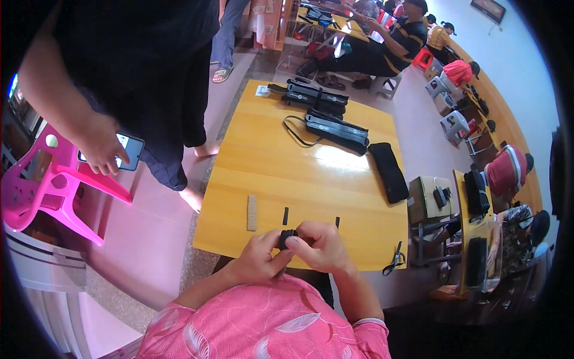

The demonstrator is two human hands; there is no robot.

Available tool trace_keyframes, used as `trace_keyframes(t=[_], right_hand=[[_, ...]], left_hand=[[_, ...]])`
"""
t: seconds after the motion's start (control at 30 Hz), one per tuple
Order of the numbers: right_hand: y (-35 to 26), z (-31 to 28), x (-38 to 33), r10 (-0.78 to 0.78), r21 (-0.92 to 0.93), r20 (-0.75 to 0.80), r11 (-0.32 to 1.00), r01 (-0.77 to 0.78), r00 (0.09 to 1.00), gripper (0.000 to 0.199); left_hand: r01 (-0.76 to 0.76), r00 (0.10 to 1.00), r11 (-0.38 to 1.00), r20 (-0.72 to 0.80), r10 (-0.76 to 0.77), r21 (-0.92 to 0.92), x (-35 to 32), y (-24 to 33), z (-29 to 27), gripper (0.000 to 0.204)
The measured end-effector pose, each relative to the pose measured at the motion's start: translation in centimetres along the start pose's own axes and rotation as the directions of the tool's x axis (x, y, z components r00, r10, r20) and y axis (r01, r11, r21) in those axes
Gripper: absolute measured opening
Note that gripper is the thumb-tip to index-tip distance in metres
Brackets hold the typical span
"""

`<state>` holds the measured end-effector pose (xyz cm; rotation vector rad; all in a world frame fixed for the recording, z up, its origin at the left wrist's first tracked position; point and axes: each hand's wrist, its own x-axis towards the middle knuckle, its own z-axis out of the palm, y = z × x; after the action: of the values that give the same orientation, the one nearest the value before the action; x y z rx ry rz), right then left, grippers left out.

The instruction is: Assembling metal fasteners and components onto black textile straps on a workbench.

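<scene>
Close to my body, at the table's front edge, both hands meet around a small black ridged piece [287, 237], whose exact kind I cannot make out. My left hand [258, 258] has its fingers closed on the piece from the left. From the other side my right hand [323, 248] grips it, thumb pressed on its front. Just beyond lie a short black strip [286, 216] and, partly behind my right hand, another black strip [337, 222]. A tan strip marked off in small segments [252, 213] lies to the left.
Black-handled scissors [394, 262] lie at the table's [263, 161] right front corner. Farther back are grey-and-black padded bands [336, 131] and a black pouch [389, 172]. A person holding a phone [130, 152] stands at left by a pink chair [51, 179]. Others sit at tables behind and right.
</scene>
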<state>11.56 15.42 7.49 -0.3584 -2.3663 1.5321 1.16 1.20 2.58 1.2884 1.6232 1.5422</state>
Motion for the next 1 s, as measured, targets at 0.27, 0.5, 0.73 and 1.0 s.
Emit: trace_keyframes(t=[0.27,0.5,0.73,1.0], right_hand=[[2.3,0.1,-0.4,0.073,0.076,-0.041,0.995,-0.07,0.996,0.023],[3.8,-2.8,-0.7,0.274,0.404,-0.572,0.914,-0.026,0.773,0.028],[7.5,-18.4,-6.6,0.485,0.507,-0.861,0.785,0.357,0.155,0.025],[5.1,-12.1,3.3,0.181,0.257,-0.606,0.966,-0.026,0.775,0.021]], left_hand=[[0.076,0.995,0.976,-0.042,-0.086,-0.202,-0.2,-0.8,0.7,0.019],[-0.088,0.874,0.766,-0.419,-0.248,-0.636,0.5,-1.1,-1.5,0.017],[-0.498,0.531,0.717,-0.825,-0.193,-0.488,-3.7,-0.8,-14.1,0.018],[-0.151,0.646,0.857,-0.705,-0.291,-0.492,-3.6,-4.0,-8.9,0.02]])
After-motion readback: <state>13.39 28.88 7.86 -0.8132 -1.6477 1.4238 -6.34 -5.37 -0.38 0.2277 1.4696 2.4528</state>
